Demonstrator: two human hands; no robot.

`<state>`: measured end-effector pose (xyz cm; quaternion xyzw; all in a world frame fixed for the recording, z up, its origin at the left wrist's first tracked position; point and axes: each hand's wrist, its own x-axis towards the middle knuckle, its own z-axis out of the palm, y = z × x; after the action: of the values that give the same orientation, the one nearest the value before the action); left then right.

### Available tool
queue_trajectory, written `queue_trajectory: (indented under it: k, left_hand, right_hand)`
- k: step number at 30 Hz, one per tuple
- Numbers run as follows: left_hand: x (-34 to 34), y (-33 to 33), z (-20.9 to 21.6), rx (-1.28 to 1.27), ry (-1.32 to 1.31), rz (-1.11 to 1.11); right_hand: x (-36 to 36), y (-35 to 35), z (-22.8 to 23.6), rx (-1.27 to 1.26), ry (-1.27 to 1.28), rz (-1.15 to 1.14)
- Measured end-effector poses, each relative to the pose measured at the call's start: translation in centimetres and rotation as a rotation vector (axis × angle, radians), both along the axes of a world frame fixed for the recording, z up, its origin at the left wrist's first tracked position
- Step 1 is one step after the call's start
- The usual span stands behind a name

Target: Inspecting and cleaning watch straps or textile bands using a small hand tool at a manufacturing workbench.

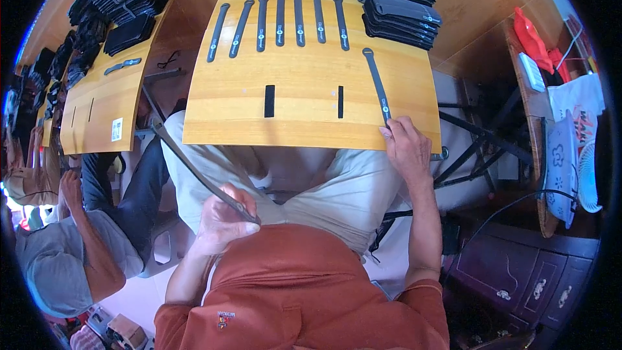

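Observation:
My left hand [220, 223] is closed over my lap, in front of the table edge. It pinches one end of a long dark strap [194, 172], which slants up and away to the left. At the table's right front, my right hand [409, 146] has its thumb and fingers on the near end of another dark grey strap [376, 81]. That strap lies on the wooden table [298, 133], its slotted, rounded end pointing away from me. Farther back, several matching straps [280, 19] lie side by side in a row.
Two short black strips [269, 101] are fixed on the tabletop. Bundled stacks of dark straps [398, 16] stand at its back right corner. On the left, a co-worker [71, 253] sits at another wooden table [97, 113] holding dark bundles. A wooden side table [528, 123] stands at right.

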<state>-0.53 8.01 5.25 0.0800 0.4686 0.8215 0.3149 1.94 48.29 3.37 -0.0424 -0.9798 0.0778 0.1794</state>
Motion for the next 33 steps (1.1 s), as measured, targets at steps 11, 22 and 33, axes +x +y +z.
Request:
queue_trajectory:
  k: [11,22,33]
  left_hand:
    - [-0.8,0.8,-0.7,-0.138,0.131,-0.007]
    - [-2.1,2.1,-2.0,-0.153,0.034,0.026]
    - [-2.2,1.3,-2.0,-0.237,0.187,0.002]
  right_hand:
    - [0.1,-1.9,1.3,-0.052,-0.183,-0.116]
    - [1.8,-12.8,3.1,-0.83,-0.188,0.425]
    - [1.2,-16.1,2.4,-1.016,-0.354,0.595]
